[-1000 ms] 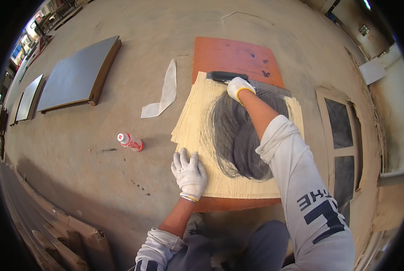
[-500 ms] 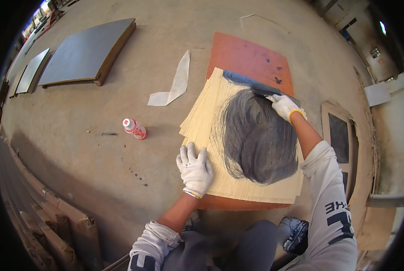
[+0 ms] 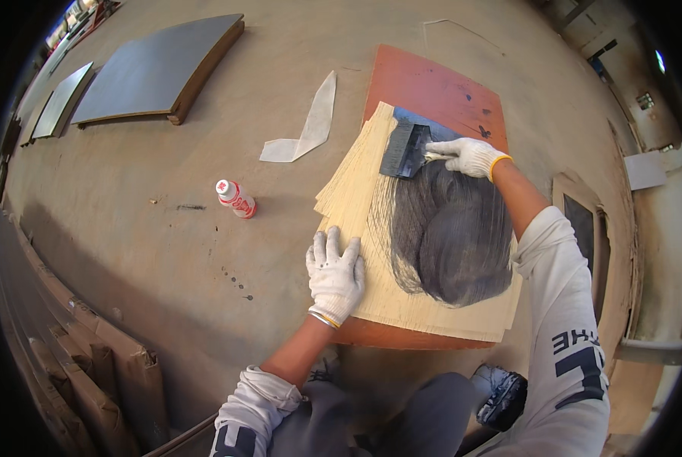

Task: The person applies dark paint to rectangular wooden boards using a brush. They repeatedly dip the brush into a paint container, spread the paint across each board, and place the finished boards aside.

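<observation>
On the floor, the pale veneer sheet (image 3: 371,228) is lying atop a red board (image 3: 440,80); the left hand (image 3: 335,276) is pressing flat and open to steady it, while the right hand (image 3: 469,156) is gripping a wide brush (image 3: 406,149) spreading dark coating (image 3: 451,232)

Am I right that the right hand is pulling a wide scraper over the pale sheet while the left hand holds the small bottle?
Not quite. In the head view the left hand lies flat on the pale sheet; the small bottle stands untouched on the floor. The right hand does hold the wide scraper.
</observation>
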A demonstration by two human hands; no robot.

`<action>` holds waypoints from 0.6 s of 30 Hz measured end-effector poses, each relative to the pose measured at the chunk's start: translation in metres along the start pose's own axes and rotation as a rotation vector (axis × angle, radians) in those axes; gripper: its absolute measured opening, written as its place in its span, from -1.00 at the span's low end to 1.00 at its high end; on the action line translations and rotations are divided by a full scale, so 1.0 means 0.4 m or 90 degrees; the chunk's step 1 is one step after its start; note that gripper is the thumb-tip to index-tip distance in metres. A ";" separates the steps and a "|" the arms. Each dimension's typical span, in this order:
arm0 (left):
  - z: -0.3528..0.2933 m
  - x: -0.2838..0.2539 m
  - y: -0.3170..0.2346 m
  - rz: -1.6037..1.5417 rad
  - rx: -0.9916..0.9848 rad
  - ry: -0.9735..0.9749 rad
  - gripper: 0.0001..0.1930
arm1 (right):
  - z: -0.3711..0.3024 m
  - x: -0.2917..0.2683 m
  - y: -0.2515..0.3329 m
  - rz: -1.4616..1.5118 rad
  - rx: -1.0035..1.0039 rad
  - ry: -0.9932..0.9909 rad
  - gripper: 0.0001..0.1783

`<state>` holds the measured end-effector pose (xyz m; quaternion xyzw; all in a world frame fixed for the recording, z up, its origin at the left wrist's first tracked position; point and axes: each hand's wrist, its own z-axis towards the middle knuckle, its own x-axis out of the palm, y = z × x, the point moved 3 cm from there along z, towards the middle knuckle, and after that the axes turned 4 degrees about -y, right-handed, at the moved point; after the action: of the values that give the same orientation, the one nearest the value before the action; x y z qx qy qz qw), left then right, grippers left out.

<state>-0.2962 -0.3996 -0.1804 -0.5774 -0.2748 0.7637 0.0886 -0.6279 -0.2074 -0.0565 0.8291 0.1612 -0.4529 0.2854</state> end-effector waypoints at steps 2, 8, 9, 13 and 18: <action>-0.005 -0.015 0.019 -0.020 0.011 0.016 -0.55 | 0.012 -0.034 0.012 -0.020 0.067 -0.016 -0.29; -0.045 -0.054 0.106 -0.201 -0.014 0.000 -0.68 | 0.063 -0.027 0.068 -0.167 0.112 -0.126 -0.43; -0.058 -0.072 0.118 -0.227 -0.032 -0.045 -0.71 | 0.047 -0.018 0.064 -0.175 0.112 -0.133 -0.45; -0.152 -0.134 0.236 -0.218 -0.146 -0.122 -0.75 | -0.033 0.058 0.083 -0.236 0.017 -0.091 -0.57; -0.151 -0.157 0.238 -0.242 -0.166 -0.177 -0.77 | 0.070 -0.013 0.054 -0.164 0.122 -0.170 -0.57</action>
<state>-0.2029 -0.4881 -0.1888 -0.4117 -0.4839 0.7634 0.1163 -0.6377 -0.2417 -0.0569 0.7575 0.1829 -0.6049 0.1641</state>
